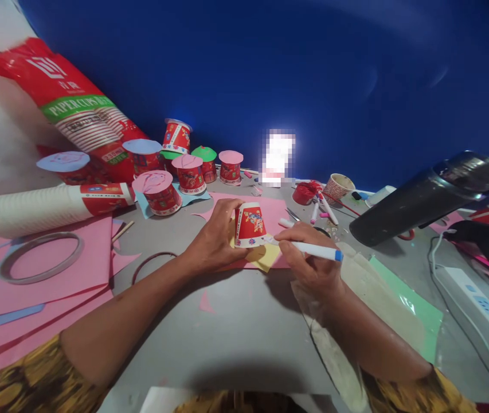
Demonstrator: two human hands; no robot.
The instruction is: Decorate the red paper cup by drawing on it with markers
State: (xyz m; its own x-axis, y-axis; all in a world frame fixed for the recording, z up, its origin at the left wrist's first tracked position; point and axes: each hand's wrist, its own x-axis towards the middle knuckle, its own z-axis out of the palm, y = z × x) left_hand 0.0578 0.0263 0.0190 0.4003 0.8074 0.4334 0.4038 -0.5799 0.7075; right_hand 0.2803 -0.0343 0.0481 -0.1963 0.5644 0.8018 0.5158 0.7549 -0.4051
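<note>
My left hand (218, 238) is wrapped round a red-and-white printed paper cup (251, 222), held upside down above the table. Between the fingers and thumb of my right hand (313, 261) sits a white marker (319, 250) with a blue end. Its tip points at the cup's rim on the right side; whether it touches, I cannot tell. Beneath the cup lie a yellow paper piece (265, 259) and a pink sheet (275, 207). Behind, several upturned cups carry paper discs, among them a pink-topped cup (158, 192).
At left stand a bag of paper cups (76, 109), a cup stack (33, 211), a tape ring (6, 267) and pink paper (93, 281). To the right are a black flask (420, 201), loose markers (328, 209), a patterned cup (339, 184), green sheet (431, 315) and power strip (480, 304).
</note>
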